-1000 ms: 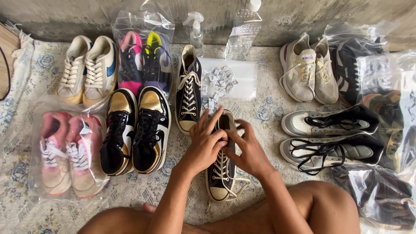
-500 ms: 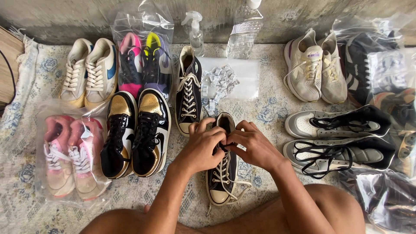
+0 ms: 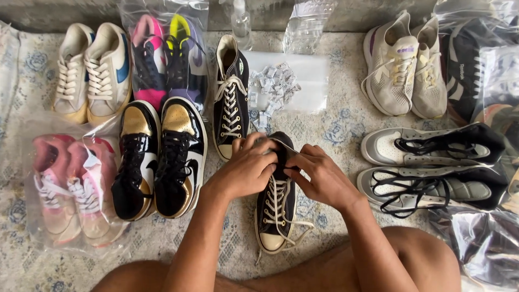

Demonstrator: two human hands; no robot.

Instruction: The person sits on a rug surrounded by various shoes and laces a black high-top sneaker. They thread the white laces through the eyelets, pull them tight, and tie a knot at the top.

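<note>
A black high-top canvas sneaker point(image 3: 277, 211) with white laces lies on the patterned rug in front of me, toe toward me. My left hand point(image 3: 247, 166) grips the left side of its ankle collar. My right hand point(image 3: 322, 177) pinches the tongue and the right side of the collar, fingers closed on the fabric. Its matching sneaker point(image 3: 230, 94) lies just beyond, to the left, untouched.
Black-and-gold high-tops point(image 3: 160, 157) sit left of my hands. Bagged pink sneakers point(image 3: 67, 189) lie far left, grey-black unlaced shoes point(image 3: 432, 167) at right. A clear bag of small white packets point(image 3: 281, 86), cream sneakers point(image 3: 89, 70), white sneakers point(image 3: 403, 67) and a plastic bottle point(image 3: 308, 21) lie beyond.
Both hands shifted slightly on the sneaker's collar; the right hand has moved in to pinch the tongue. The view has drifted a little to the left.
</note>
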